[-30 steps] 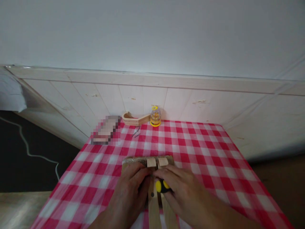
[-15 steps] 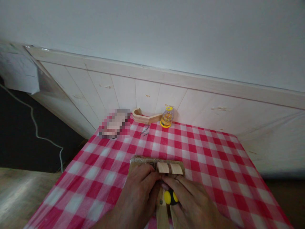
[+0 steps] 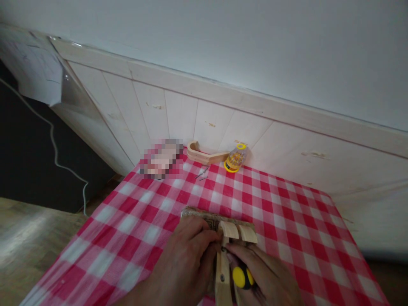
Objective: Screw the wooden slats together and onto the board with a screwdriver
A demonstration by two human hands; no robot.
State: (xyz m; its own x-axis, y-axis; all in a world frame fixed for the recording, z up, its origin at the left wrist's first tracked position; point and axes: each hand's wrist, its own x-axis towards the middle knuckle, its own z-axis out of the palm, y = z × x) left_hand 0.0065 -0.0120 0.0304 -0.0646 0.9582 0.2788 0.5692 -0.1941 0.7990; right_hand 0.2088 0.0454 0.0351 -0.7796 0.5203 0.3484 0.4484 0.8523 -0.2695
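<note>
Two pale wooden slats (image 3: 223, 272) lie side by side on a flat brown board (image 3: 204, 217) near the front of the table. My left hand (image 3: 185, 259) presses down on the board and the left slat, fingers curled against the wood. My right hand (image 3: 267, 276) is wrapped round a screwdriver with a yellow and black handle (image 3: 242, 277), its tip hidden between my fingers at the slats. A dark hole shows in the left slat below my left thumb.
The table wears a red and white checked cloth (image 3: 287, 229). At its far edge by the pale panelled wall lie a curved wooden piece (image 3: 204, 155), a clear yellow-capped container (image 3: 236, 158), some small metal parts (image 3: 202, 173) and a blurred-out object (image 3: 161, 159). A cable hangs at left.
My head has turned left and tilted, so the table sits lower and further right in view. Both hands keep their hold on the slats and screwdriver.
</note>
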